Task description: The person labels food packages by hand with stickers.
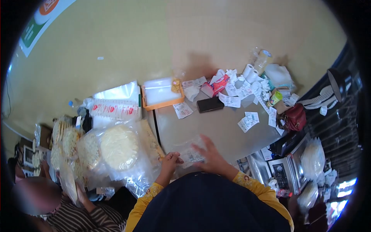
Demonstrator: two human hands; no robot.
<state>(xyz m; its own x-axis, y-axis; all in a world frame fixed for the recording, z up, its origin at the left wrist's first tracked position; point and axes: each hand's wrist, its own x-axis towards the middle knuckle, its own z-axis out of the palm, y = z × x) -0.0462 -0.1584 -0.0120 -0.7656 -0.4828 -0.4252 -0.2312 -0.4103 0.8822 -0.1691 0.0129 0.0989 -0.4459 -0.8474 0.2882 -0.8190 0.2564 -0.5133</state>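
Observation:
A crinkled clear plastic bag [188, 154] lies between my two hands at the near edge of the grey table. My left hand [169, 161] is closed at the bag's left side, thumb and fingers pinched on it. Over its right side, my right hand [211, 155] is spread, fingers apart and slightly blurred by motion. Just left of my left hand, a large round pale flatbread [119, 147] sits inside clear plastic, with more shredded-looking pale food in bags beside it.
An orange tray [163, 104] holds white sheets at the back. Right of it lie a black phone [210, 104], receipts [251, 120], a red tissue pack [216, 86] and paper rolls [250, 73]. A person in a striped sleeve [91, 216] handles a flat bagged stack [68, 181] at left.

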